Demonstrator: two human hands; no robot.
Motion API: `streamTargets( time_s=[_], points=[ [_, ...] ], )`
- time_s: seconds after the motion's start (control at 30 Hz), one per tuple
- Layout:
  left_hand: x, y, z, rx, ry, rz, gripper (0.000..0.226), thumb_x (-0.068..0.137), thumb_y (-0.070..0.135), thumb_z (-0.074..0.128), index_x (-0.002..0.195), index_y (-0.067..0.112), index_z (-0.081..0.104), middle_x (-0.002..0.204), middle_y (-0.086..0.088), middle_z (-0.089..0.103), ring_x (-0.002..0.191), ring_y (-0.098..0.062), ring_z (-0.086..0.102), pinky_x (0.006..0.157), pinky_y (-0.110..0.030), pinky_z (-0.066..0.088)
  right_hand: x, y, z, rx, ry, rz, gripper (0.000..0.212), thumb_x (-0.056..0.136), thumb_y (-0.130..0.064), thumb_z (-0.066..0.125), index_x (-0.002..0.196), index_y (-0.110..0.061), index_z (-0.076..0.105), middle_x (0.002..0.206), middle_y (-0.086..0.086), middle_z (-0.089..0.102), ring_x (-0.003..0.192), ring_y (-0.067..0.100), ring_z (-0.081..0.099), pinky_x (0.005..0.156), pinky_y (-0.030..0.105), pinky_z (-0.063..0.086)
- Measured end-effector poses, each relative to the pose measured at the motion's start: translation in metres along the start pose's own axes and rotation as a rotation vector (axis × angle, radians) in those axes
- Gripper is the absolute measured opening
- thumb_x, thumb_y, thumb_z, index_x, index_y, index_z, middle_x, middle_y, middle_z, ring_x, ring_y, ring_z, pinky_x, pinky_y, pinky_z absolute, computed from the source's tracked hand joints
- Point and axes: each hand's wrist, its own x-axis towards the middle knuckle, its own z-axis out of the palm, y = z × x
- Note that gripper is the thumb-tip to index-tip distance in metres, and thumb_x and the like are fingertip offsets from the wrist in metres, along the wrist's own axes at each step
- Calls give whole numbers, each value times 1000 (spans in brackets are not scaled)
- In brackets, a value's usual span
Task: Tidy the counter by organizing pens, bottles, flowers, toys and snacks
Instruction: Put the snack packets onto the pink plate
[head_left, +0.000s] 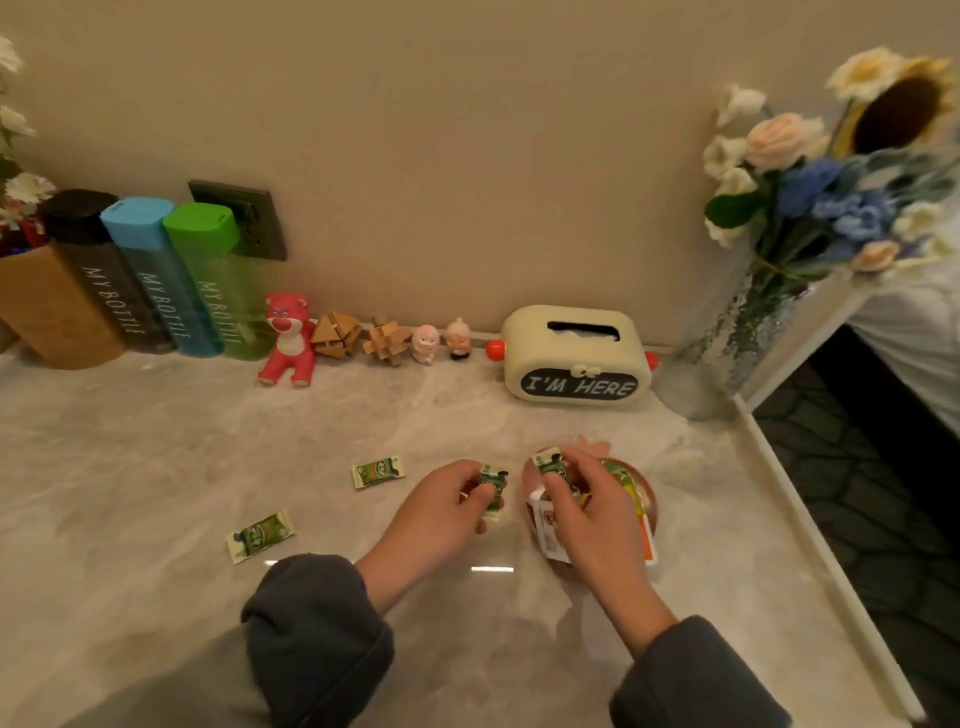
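The left hand (441, 506) pinches a crinkly green snack packet (492, 488) at lower centre; the right hand (589, 512) grips another packet (549, 461) over a round brownish bowl (650, 499), mostly hidden; two flat packets (378, 472) lie left on glossy marbled counter (156, 457)

Two bare hands, left hand (441, 506) and right hand (587, 512), no rings or watch visible. Both forearms wear dark grey long sleeves (317, 639), soft fabric, possibly fleece, hard to tell in dim light. Cuffs bunched loosely, wrists exposed.
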Motion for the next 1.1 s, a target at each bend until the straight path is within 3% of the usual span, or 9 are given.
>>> streamTargets(
  time_s=[0.1,0.2,0.37,0.47,0.63,0.77,0.9,1.1],
  points=[
    [15,8,21,99,31,27,12,94,26,55,96,23,66,94,5,66,73,-10,68,77,-36,55,11,13,-17,15,-3,11,30,90,-22,63,118,-33,63,116,-20,59,105,-3,52,93,15,37],
    [28,11,41,132,81,8,21,93,31,56,110,25,66,103,8,65,84,-13,66,81,-36,55,23,22,-28,-34,-36,-16,27,86,-24,65,107,-40,60,100,-29,58,90,-6,56,92,28,49],
    [42,12,60,134,177,-46,6,89,41,58,94,44,57,85,16,63,71,5,62,57,-16,47,41,35,-29,-41,-132,-8,19,75,-48,62,93,-41,59,87,-20,66,83,1,63,78,34,56],
    [47,11,67,147,224,-89,11,86,47,59,92,46,51,79,14,62,65,5,61,53,-16,43,53,41,-28,-112,-167,-25,22,71,-57,57,85,-41,54,78,-18,64,79,3,62,74,36,56],
    [46,9,76,234,278,-83,14,83,52,59,88,44,48,72,11,61,63,2,58,51,-17,43,69,51,-25,-230,-225,-98,20,80,-56,55,73,-38,55,69,-17,61,72,0,58,81,34,51],
    [45,8,79,293,301,-95,11,87,45,59,84,41,49,66,11,59,58,-1,55,49,-15,34,71,57,-22,-361,-209,-179,19,85,-55,54,73,-40,53,70,-21,56,76,-2,49,80,28,32],
    [44,6,80,304,304,-87,12,88,35,60,84,37,50,66,7,58,58,-4,54,50,-17,36,73,59,-23,-434,-202,-213,7,86,-49,55,88,-43,56,85,-19,59,88,4,50,84,29,28],
    [42,3,79,277,333,-80,8,88,38,56,87,40,49,68,8,58,60,-4,55,50,-18,38,74,52,-22,-420,-170,-239,15,88,-50,52,100,-42,56,93,-22,58,93,2,50,92,28,26]
  ],
)
